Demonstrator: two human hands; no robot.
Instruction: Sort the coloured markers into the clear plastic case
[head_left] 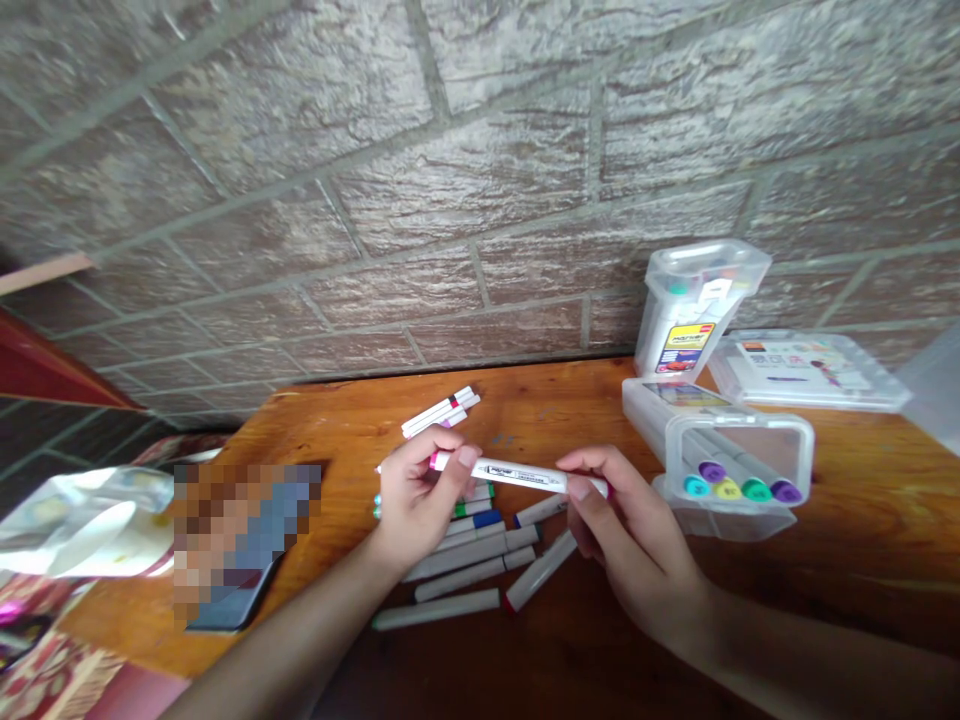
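Note:
A white marker [517, 474] with pink ends and black print on its barrel is held level between my two hands, above the table. My left hand [424, 480] pinches its left end between thumb and fingers. At the other end, my right hand [626, 535] grips it the same way. Several loose markers lie under and between the hands, among them a grey-white marker with a green end [439, 609], a marker with a red end [540, 572] and one with a blue cap [471, 527]. My left hand partly hides some of them.
On the right, an open clear marker case [652, 415] lies on its side with several markers inside. Behind it stands another clear case [679, 320], beside a flat plastic box [810, 370]. Thin white pens [439, 410] lie near the brick wall [480, 200]. A phone [232, 597] lies left.

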